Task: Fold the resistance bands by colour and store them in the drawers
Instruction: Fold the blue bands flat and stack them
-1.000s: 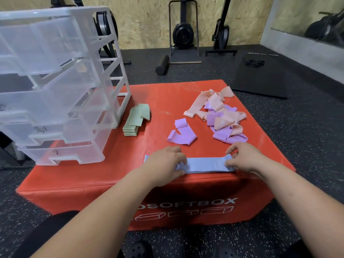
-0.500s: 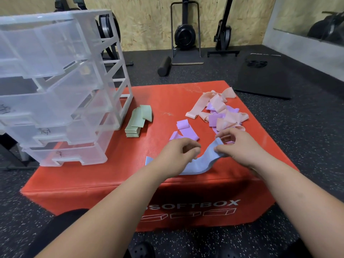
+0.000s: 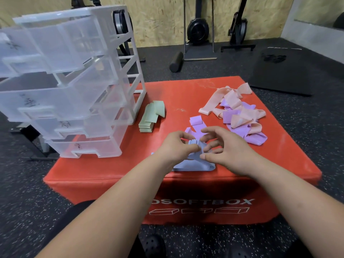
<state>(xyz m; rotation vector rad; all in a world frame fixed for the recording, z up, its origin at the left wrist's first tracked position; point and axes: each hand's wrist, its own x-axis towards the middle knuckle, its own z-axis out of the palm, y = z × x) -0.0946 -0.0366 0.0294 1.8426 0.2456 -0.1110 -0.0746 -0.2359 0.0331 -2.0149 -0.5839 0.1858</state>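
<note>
Head view: the blue band [image 3: 195, 166], flat between parted hands a second ago, now bunches doubled between the left hand [image 3: 176, 146] and right hand [image 3: 225, 151], which meet and pinch it, so folding is underway.

Found the drawer unit [image 3: 74, 94] at ten o'clock on the box [image 3: 186, 95], with the folded stack [image 3: 149, 120] just beside it at three o'clock. Noted the loose heap [image 3: 240, 118] at two o'clock, the lone band [image 3: 195, 121] near centre, and the near band [image 3: 193, 166] at six o'clock.
</note>
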